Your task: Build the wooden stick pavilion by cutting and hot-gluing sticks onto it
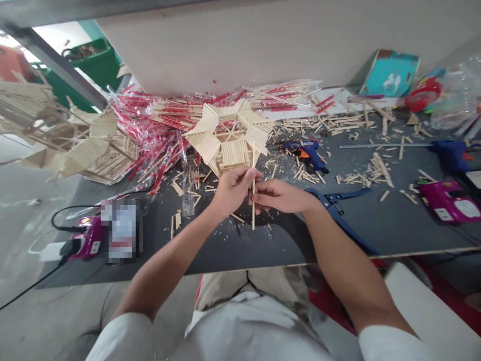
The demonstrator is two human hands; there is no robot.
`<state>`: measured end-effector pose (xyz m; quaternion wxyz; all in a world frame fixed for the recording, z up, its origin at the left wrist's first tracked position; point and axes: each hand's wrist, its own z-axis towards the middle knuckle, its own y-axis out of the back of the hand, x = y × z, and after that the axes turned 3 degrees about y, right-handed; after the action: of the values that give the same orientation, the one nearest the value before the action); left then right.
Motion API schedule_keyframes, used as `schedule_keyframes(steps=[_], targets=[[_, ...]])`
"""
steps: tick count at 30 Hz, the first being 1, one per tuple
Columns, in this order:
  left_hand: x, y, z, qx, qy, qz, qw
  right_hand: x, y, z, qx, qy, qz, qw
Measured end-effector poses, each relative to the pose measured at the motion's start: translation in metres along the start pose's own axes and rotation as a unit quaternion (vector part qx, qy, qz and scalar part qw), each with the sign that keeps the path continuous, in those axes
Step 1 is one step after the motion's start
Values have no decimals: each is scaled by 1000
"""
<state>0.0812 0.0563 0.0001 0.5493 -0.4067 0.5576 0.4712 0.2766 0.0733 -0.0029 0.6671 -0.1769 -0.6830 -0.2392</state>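
A thin wooden stick (253, 218) stands almost upright in the view between my two hands. My left hand (235, 188) is closed, its thumb and fingers pinched at the stick, close to the near edge of a star-shaped model (235, 152) built of many wooden sticks. From the other side my right hand (281, 195) closes on the same stick, thumb along it and fingers curled beneath. Whether the left fingers also touch the model is hidden. To the right of the model lies a blue glue gun (310, 153), and a blue-handled cutter (335, 201) rests beside my right forearm.
Bundles of red-tipped sticks in plastic (139, 118) lie along the back. Cut stick pieces (379, 170) litter the dark table (225, 249). Purple power strips (90, 235) sit at both sides, a phone at left. A larger stick model (86, 145) stands far left.
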Motion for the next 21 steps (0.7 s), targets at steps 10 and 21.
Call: schedule_keyframes(steps=[10,21], targets=[[5,-9,2,41,70,-189,979,14,35,-27,-27,-104,-119,987],[7,-7,-10,30,38,-160,986,74,26,-12,-192,-2,-115,975]])
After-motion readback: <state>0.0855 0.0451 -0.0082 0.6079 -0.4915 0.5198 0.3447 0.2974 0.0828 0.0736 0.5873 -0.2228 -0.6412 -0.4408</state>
